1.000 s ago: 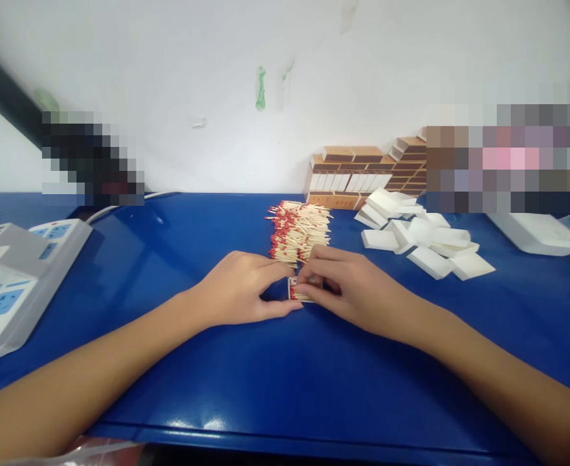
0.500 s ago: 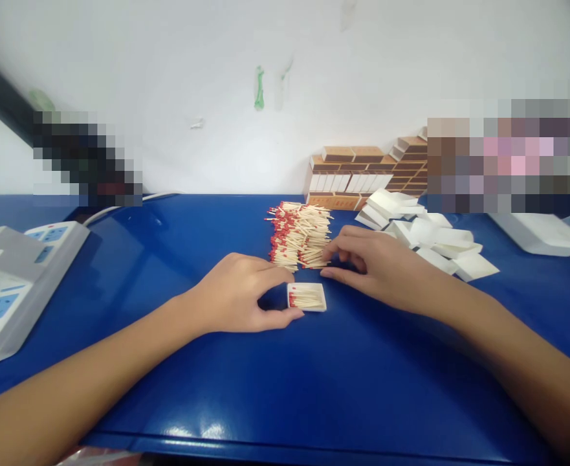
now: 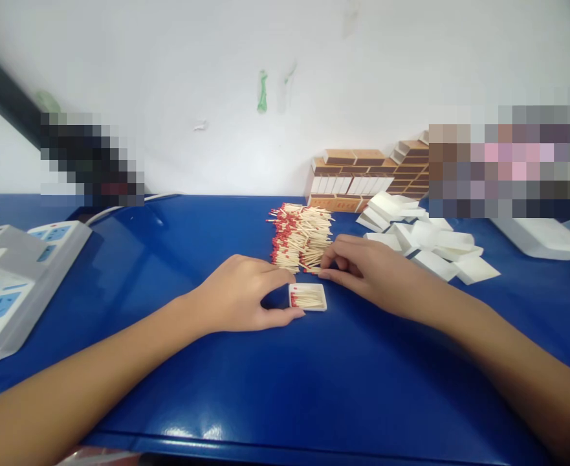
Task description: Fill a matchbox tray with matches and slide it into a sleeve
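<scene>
- Small white cardboard matchbox tray (image 3: pixel 307 297), partly filled with red-tipped matches, lay flat on the glossy blue table (image 3: pixel 285 382), between the two hands.
- Left hand (image 3: pixel 239 294) rested on the table, thumb and forefinger pinching the tray's left end to steady it.
- Right hand (image 3: pixel 362 268) sat just behind and to the right of the tray, its curled fingertips touching the near edge of the heap of loose wooden matches (image 3: pixel 300 237); whether it already gripped any matches could not be told.
- Step in hand, by my judgement: gathering another pinch of matches for the tray. The next move would call for lifting a small aligned bunch, heads leftward like those already inside, and laying it in without knocking the tray.
- Counts: one tray in use; one heap of matches, too many to count; roughly a dozen empty white trays (image 3: pixel 425 243) scattered to the right; a stack of brown matchbox sleeves (image 3: pixel 362 175) against the wall, number unclear.
- One grey power strip with blue sockets (image 3: pixel 8 285) lay at far left.
</scene>
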`<state>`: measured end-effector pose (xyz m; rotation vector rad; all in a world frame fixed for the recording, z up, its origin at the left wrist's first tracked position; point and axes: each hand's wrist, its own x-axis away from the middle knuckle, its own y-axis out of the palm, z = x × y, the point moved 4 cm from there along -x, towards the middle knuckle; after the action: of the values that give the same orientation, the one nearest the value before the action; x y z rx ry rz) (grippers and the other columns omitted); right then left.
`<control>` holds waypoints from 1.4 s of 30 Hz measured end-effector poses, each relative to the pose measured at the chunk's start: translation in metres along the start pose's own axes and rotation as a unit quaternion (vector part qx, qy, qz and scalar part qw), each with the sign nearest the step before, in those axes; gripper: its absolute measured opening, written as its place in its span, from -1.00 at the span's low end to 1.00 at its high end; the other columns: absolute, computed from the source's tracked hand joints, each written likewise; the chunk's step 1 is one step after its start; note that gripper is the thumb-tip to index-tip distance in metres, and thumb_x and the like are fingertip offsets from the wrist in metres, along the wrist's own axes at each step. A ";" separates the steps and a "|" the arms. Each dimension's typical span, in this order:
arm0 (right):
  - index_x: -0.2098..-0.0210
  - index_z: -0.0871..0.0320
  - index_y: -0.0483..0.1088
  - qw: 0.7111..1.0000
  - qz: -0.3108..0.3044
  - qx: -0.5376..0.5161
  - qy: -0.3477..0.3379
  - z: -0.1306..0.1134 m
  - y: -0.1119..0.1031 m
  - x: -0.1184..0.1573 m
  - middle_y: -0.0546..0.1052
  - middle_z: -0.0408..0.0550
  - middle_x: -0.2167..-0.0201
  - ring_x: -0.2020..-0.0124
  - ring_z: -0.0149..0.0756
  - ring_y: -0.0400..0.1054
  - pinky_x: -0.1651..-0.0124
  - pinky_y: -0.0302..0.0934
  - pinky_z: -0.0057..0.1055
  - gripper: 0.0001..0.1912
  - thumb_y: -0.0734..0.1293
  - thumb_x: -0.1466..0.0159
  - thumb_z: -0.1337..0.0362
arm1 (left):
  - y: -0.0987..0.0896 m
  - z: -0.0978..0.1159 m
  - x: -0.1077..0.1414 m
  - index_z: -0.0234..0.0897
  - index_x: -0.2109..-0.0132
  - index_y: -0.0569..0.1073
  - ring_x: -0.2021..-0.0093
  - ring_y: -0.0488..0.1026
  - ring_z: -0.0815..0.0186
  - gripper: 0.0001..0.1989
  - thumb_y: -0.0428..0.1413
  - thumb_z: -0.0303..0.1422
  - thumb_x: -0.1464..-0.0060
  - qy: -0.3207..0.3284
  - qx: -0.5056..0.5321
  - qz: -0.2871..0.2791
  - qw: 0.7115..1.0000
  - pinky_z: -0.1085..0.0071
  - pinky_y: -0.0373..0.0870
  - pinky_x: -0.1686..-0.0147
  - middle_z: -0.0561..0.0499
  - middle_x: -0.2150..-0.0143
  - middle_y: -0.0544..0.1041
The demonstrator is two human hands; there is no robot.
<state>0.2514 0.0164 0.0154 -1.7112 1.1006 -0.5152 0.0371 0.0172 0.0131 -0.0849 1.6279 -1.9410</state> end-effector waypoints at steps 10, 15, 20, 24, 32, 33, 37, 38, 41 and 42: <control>0.29 0.10 0.38 1.000 -0.001 0.002 0.006 0.003 0.001 0.002 0.47 -0.06 0.34 0.35 -0.27 0.35 0.33 0.17 -0.37 -0.78 0.27 -0.45 0.14 | -0.004 -0.003 0.000 -0.28 0.02 0.58 0.48 0.47 0.39 -0.64 0.19 -0.08 -0.26 -0.009 -0.018 0.014 1.000 0.44 0.27 0.42 0.10 0.46 0.54; 0.26 0.09 0.40 1.000 -0.019 -0.014 0.010 0.006 0.003 0.002 0.47 -0.08 0.35 0.36 -0.28 0.33 0.32 0.16 -0.37 -0.74 0.26 -0.46 0.08 | -0.004 -0.001 0.000 -0.29 0.04 0.59 0.47 0.48 0.38 -0.65 0.19 -0.09 -0.26 0.002 -0.024 0.015 1.000 0.43 0.27 0.40 0.10 0.46 0.55; 0.29 0.10 0.38 0.999 -0.020 -0.016 0.023 0.006 0.002 0.003 0.47 -0.06 0.34 0.36 -0.26 0.35 0.33 0.17 -0.36 -0.73 0.24 -0.47 0.09 | -0.004 -0.001 0.000 -0.30 0.01 0.59 0.46 0.48 0.37 -0.64 0.20 -0.10 -0.26 0.004 -0.022 0.020 1.000 0.43 0.28 0.39 0.09 0.46 0.55; 0.26 0.09 0.37 1.000 -0.015 0.000 0.023 0.014 0.003 0.005 0.47 -0.06 0.32 0.36 -0.26 0.35 0.32 0.18 -0.36 -0.76 0.23 -0.47 0.10 | -0.005 -0.003 0.000 -0.29 0.03 0.59 0.47 0.48 0.37 -0.66 0.19 -0.11 -0.26 0.001 -0.030 0.019 0.999 0.43 0.27 0.40 0.10 0.47 0.53; 0.25 0.08 0.38 1.000 0.005 0.010 0.015 0.008 -0.011 0.006 0.48 -0.07 0.35 0.36 -0.24 0.36 0.33 0.16 -0.34 -0.78 0.27 -0.45 0.09 | -0.004 -0.003 0.000 -0.28 0.06 0.59 0.48 0.47 0.39 -0.68 0.21 -0.11 -0.25 -0.004 -0.033 0.021 0.999 0.43 0.26 0.42 0.11 0.46 0.55; 0.25 0.08 0.38 1.000 0.006 0.006 0.012 0.005 -0.013 0.007 0.48 -0.07 0.35 0.36 -0.24 0.36 0.33 0.16 -0.34 -0.78 0.27 -0.45 0.09 | -0.005 -0.003 0.000 -0.28 0.06 0.59 0.48 0.47 0.39 -0.68 0.21 -0.11 -0.25 -0.006 -0.034 0.022 0.999 0.43 0.25 0.42 0.11 0.46 0.54; 0.22 0.07 0.36 1.000 0.002 -0.004 0.002 -0.005 -0.014 0.010 0.49 -0.08 0.33 0.35 -0.26 0.36 0.33 0.17 -0.36 -0.79 0.27 -0.46 0.09 | -0.006 -0.003 0.000 -0.26 0.05 0.58 0.47 0.47 0.39 -0.68 0.21 -0.10 -0.25 -0.016 -0.035 0.026 0.999 0.44 0.26 0.43 0.11 0.45 0.54; 0.21 0.07 0.35 1.000 -0.001 -0.005 -0.003 -0.007 -0.012 0.011 0.49 -0.08 0.32 0.35 -0.27 0.37 0.33 0.17 -0.36 -0.80 0.26 -0.47 0.10 | -0.005 -0.003 0.000 -0.26 0.05 0.58 0.47 0.48 0.39 -0.68 0.21 -0.10 -0.25 -0.017 -0.036 0.024 0.999 0.44 0.26 0.43 0.11 0.45 0.54; 0.19 0.08 0.35 1.000 -0.014 0.000 -0.023 -0.013 -0.005 0.013 0.50 -0.06 0.26 0.35 -0.27 0.40 0.34 0.18 -0.37 -0.84 0.25 -0.47 0.15 | -0.004 -0.001 0.000 -0.28 0.09 0.58 0.46 0.48 0.37 -0.67 0.19 -0.09 -0.26 -0.009 -0.045 0.020 0.999 0.42 0.27 0.42 0.09 0.45 0.55; 0.19 0.08 0.35 0.999 -0.017 0.003 -0.028 -0.016 -0.003 0.013 0.51 -0.05 0.25 0.36 -0.27 0.41 0.34 0.18 -0.37 -0.86 0.25 -0.47 0.18 | -0.003 0.000 -0.001 -0.30 0.10 0.58 0.46 0.48 0.37 -0.66 0.18 -0.08 -0.27 -0.004 -0.048 0.024 0.999 0.41 0.27 0.42 0.09 0.45 0.55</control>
<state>0.2472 -0.0025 0.0225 -1.7310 1.0306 -0.4893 0.0362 0.0174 0.0165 -0.0895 1.7021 -1.8249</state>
